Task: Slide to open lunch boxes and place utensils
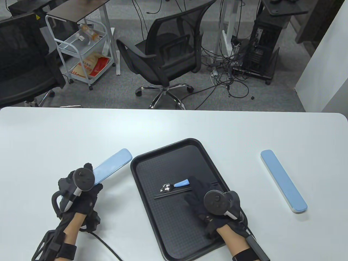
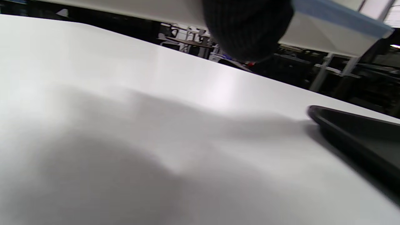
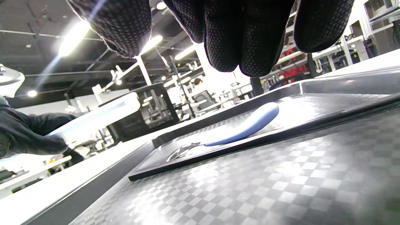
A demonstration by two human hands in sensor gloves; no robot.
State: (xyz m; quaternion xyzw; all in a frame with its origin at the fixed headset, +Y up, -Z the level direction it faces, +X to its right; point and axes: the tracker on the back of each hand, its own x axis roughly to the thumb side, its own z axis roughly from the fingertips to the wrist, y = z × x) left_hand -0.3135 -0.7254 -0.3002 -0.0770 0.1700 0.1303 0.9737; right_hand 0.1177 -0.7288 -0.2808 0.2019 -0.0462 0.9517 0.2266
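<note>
My left hand (image 1: pixel 91 178) grips the near end of a long light-blue utensil box (image 1: pixel 112 164) and holds it tilted above the table, left of the black tray (image 1: pixel 168 220). In the left wrist view a gloved finger (image 2: pixel 247 28) lies on the box (image 2: pixel 328 34). A spoon with a blue handle (image 1: pixel 175 185) and black chopsticks (image 1: pixel 171 193) lie on the tray. My right hand (image 1: pixel 194 190) hovers at their right ends, open and empty; its fingers (image 3: pixel 225 37) hang above the spoon (image 3: pixel 247 125) and the chopsticks (image 3: pixel 218 151).
A second light-blue utensil box (image 1: pixel 283 180) lies closed on the white table to the right of the tray. The tray corner (image 2: pixel 359 137) shows at the right of the left wrist view. An office chair (image 1: pixel 168 54) stands beyond the table's far edge.
</note>
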